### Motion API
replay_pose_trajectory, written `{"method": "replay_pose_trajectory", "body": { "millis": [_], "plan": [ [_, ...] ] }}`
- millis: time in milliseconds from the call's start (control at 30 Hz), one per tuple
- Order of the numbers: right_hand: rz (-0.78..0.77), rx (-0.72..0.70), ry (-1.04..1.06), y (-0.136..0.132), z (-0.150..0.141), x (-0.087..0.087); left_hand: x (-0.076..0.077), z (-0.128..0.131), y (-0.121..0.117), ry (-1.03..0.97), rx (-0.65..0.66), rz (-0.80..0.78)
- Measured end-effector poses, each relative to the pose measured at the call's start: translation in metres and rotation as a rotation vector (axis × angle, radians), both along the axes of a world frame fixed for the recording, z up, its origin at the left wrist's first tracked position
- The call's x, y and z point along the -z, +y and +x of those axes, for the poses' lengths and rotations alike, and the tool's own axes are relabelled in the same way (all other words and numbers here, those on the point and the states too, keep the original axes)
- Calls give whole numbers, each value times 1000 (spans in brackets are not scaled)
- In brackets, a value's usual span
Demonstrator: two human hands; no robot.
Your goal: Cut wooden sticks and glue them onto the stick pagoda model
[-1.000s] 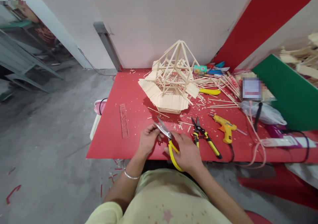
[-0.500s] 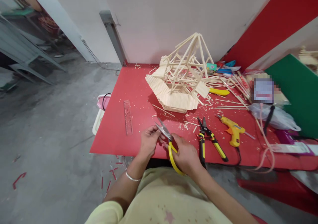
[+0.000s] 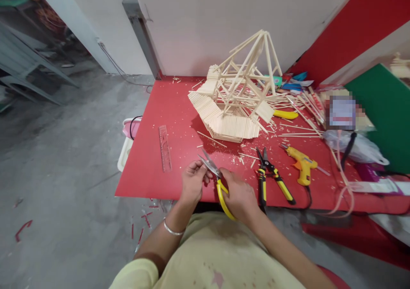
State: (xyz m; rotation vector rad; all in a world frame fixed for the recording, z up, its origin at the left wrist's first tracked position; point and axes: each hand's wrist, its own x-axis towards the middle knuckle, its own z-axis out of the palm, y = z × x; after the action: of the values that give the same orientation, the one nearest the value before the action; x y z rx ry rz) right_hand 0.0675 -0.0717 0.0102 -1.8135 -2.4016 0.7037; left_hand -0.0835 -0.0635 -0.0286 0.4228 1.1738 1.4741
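My right hand [image 3: 238,197] grips the yellow handles of a pair of scissors [image 3: 215,174] at the near edge of the red table [image 3: 150,169]. The steel blades stand apart and point up-left. My left hand [image 3: 192,181] is pinched right beside the blades, holding something too small to make out. Beyond both hands stands a model built of thin wooden sticks [image 3: 237,97], with a peaked frame over slatted sides.
A clear ruler [image 3: 165,148] lies left of my hands. To the right lie yellow-handled snips [image 3: 270,176] and a yellow glue gun [image 3: 301,164] with its cord. Loose sticks [image 3: 297,109], stick offcuts, a plastic bag [image 3: 358,148] and a green board [image 3: 384,109] fill the right side. Grey floor spreads left.
The view has shifted, so the stick model sits higher and further right. My hands keep the same hold on the scissors and stay at the table's near edge.
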Motion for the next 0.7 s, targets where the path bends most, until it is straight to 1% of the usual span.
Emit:
{"method": "replay_pose_trajectory", "body": {
  "millis": [233,567,700],
  "plan": [
    [10,-10,-77,0,-7,-11,-2,6,1,-45,-56,-14],
    [25,-3,-98,3,-8,-2,1,8,-1,-29,-90,-23],
    [-39,-21,-131,7,-9,-3,-1,7,-1,-32,-73,-27]
  ]
}}
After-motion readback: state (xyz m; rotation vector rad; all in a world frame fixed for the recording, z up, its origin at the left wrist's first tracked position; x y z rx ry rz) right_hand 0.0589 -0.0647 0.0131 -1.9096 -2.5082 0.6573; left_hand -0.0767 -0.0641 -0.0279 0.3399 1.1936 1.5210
